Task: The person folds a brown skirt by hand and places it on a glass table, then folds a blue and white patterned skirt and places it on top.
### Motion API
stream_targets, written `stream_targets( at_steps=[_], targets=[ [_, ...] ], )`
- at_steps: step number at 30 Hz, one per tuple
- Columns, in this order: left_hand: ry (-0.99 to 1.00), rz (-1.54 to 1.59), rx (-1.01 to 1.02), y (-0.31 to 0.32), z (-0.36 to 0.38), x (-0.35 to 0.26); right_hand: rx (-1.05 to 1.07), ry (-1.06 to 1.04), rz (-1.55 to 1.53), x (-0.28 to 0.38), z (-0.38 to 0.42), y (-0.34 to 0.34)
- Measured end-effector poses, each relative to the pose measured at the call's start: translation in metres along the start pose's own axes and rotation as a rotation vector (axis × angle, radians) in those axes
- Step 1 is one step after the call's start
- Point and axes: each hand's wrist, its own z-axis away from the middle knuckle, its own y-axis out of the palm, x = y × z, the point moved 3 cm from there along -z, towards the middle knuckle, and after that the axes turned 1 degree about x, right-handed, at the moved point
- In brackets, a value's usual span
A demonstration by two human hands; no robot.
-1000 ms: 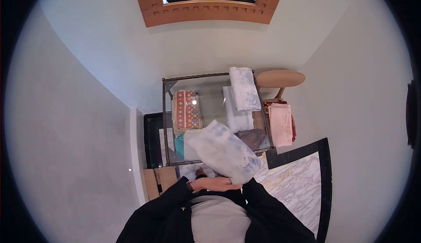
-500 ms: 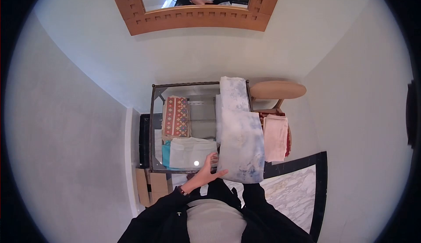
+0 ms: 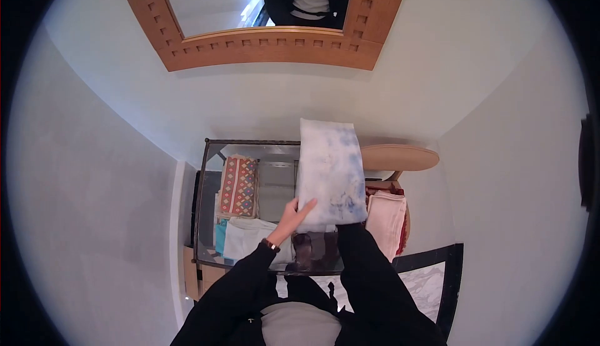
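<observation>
Lying flat over the right half of a glass-topped table (image 3: pixel 209 177), a folded white cloth mottled with pale blue (image 3: pixel 330 174) stretches from the table's far edge back toward the person. The left hand (image 3: pixel 294 216) rests against the cloth's near left corner, fingers extended along its edge and thumb spread, pressing on the fabric rather than closed around it. The right hand is hidden beneath the cloth's near right corner, where the black sleeve (image 3: pixel 359 265) runs up to it, so I cannot tell how its fingers stand. Just under the near edge of the cloth a dark brown folded piece (image 3: pixel 312 250) shows through. To the left on the table lie a patterned red and cream textile (image 3: pixel 239 185), a white folded cloth (image 3: pixel 248 238) and a turquoise one (image 3: pixel 220 236) peeking out beside it. Right of the table, a pink folded stack (image 3: pixel 385 216) sits below a round wooden stool (image 3: pixel 400 156). On the wall above hangs a wooden-framed mirror (image 3: pixel 262 49).
</observation>
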Motion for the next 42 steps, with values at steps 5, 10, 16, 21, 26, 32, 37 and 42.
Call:
stream_targets(
  at_steps=[5, 10, 16, 21, 26, 32, 37, 42],
  targets=[
    [-0.116, 0.115, -0.054, -0.009, -0.038, 0.047, 0.054, -0.048, -0.041, 0.014, -0.047, 0.000],
    [-0.056, -0.050, -0.120, -0.012, -0.040, 0.060, 0.061, -0.032, 0.046, 0.044, -0.072, -0.007],
    [0.069, -0.721, -0.335, -0.010, -0.034, 0.047, -0.081, -0.083, 0.619, 0.077, -0.021, 0.020],
    [0.120, -0.695, -0.399, -0.004, -0.036, 0.049, -0.256, -0.271, 1.079, 0.045, 0.004, 0.002],
    [-0.035, -0.471, -0.258, -0.013, -0.053, 0.061, -0.339, -0.420, 1.107, 0.025, -0.012, -0.016],
    [-0.339, 0.163, -0.029, -0.023, -0.036, 0.062, -0.206, 0.077, 0.769, 0.028, 0.021, 0.000],
    [-0.524, 0.374, 0.110, -0.015, 0.034, 0.071, -0.193, 0.312, 0.619, 0.013, 0.099, 0.011],
    [-0.653, 0.609, 0.158, 0.001, 0.126, 0.072, -0.274, 0.432, 0.578, -0.034, 0.178, -0.017]
  ],
)
